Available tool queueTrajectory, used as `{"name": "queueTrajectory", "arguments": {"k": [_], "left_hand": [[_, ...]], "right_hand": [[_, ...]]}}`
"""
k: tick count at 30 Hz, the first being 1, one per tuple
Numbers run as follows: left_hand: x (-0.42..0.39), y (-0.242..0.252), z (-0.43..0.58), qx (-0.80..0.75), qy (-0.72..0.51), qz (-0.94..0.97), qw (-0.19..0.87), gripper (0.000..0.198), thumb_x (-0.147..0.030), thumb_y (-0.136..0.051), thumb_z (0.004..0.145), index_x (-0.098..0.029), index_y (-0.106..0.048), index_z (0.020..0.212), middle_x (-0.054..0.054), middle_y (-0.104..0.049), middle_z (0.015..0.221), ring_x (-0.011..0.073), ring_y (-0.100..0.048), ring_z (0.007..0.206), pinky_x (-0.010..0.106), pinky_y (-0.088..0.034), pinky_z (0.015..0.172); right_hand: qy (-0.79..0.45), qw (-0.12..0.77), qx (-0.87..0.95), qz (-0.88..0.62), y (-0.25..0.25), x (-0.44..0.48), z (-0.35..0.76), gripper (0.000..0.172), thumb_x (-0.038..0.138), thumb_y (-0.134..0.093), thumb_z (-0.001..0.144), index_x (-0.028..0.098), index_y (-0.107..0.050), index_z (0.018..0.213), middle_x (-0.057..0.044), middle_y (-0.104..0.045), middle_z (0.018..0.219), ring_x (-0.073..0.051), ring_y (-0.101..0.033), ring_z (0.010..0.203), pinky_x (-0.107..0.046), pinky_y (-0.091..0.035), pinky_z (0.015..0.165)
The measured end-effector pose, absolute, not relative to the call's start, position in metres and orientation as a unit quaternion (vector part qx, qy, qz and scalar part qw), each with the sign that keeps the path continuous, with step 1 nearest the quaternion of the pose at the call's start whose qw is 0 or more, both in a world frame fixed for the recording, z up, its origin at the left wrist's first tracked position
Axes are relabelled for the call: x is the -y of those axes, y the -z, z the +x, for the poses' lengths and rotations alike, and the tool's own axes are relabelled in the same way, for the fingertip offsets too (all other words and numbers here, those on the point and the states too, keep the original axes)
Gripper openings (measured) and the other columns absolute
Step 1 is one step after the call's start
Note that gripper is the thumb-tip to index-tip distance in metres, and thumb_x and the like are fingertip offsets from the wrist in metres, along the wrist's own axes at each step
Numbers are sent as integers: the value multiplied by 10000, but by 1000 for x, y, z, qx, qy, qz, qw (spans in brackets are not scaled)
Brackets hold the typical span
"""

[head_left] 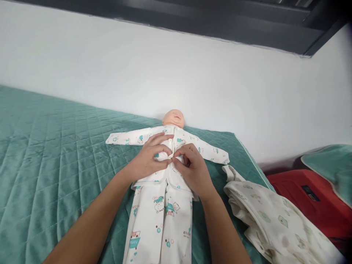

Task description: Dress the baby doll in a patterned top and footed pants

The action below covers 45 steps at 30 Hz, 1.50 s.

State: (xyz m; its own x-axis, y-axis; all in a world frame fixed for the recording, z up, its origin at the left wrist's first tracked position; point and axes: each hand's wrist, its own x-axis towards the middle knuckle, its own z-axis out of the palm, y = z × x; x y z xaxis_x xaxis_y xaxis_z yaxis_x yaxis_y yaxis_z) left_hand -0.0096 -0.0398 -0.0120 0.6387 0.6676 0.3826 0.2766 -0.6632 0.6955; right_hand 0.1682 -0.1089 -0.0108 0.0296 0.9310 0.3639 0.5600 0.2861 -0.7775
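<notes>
A baby doll (173, 118) lies on its back, dressed in a white printed shirt (185, 138) with its sleeves spread out to both sides. Below the shirt are matching white printed pants (158, 227). At the shirt's front opening, my left hand (154, 154) pinches the edge between thumb and index finger, its other fingers resting on the chest. My right hand (191, 167) pinches the opposite edge, close against the left fingertips. One button (171, 140) shows above my fingers; whatever lies between the fingertips is mostly hidden.
A green quilted cover (68, 165) spreads under the doll, up to a white wall (165, 69). On the right lies a crumpled white patterned cloth (275, 212). Beyond the cover's right edge are a red case-like object (316, 205) and a green cloth (332, 165).
</notes>
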Motion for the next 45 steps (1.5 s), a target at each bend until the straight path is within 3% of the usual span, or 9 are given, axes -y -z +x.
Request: {"name": "queueTrajectory", "arguments": {"k": [7,16,25,29,33,37,40,43,45], "left_hand": [[36,12,-16,-266,-298,858,324,100,-286,-602,870,-253,-644,954,-9,-370,1563,271,-170,1499,524,-219,1206],[35,14,-19,-253,-303,853,341,144,-365,-561,917,-244,-639,922,-12,-357,1571,262,-182,1496,504,-203,1213],[38,16,-12,-270,-338,846,310,186,-401,-603,900,-227,-609,835,9,-443,1515,251,-252,1464,491,-238,1194],[40,12,-11,-270,-342,828,354,200,-417,-662,850,-225,-617,817,15,-462,1500,266,-289,1450,490,-238,1194],[31,13,-21,-324,-486,650,486,245,-434,-668,820,-210,-574,785,59,-549,1412,292,-494,1308,454,-422,1069],[8,25,-40,-437,-637,410,485,250,-440,-663,800,-218,-569,865,55,-677,1107,215,-635,1020,315,-518,799],[-5,37,-47,-534,-558,441,458,339,-471,-708,744,-208,-601,930,28,-658,886,176,-618,797,276,-469,658],[-7,46,-42,-571,-443,584,368,358,-462,-715,725,-202,-633,958,64,-642,1036,185,-609,812,301,-473,706],[-7,49,-37,-579,-385,658,288,287,-428,-671,763,-205,-638,941,76,-640,1072,199,-612,840,322,-473,765]], "right_hand": [[-234,505,623,-549,17,105,170,51,191,-600,856,229,-574,835,20,-451,812,-124,-387,668,-288,-332,634],[-254,515,619,-536,19,106,170,56,192,-607,846,225,-575,814,26,-440,803,-122,-375,668,-285,-323,641],[-272,521,624,-515,17,106,169,42,213,-622,835,229,-599,803,20,-445,796,-128,-374,678,-285,-325,652],[-319,566,572,-501,18,107,170,75,257,-630,821,228,-575,780,20,-454,784,-131,-386,684,-280,-343,661],[-359,675,400,-506,22,105,187,173,368,-596,820,233,-504,765,30,-427,718,-138,-419,641,-280,-379,612],[-254,725,243,-593,30,99,214,247,469,-549,831,223,-557,842,1,-537,796,-170,-526,732,-303,-458,680],[-221,674,256,-657,39,92,221,397,504,-636,776,223,-613,1056,-39,-608,1012,-195,-572,887,-311,-481,758],[-207,594,357,-691,48,88,216,519,498,-699,720,243,-613,1164,-52,-609,1088,-205,-565,930,-320,-475,774],[-187,563,412,-692,52,86,211,476,485,-687,724,234,-640,1125,-46,-625,1018,-200,-561,878,-313,-463,738]]}}
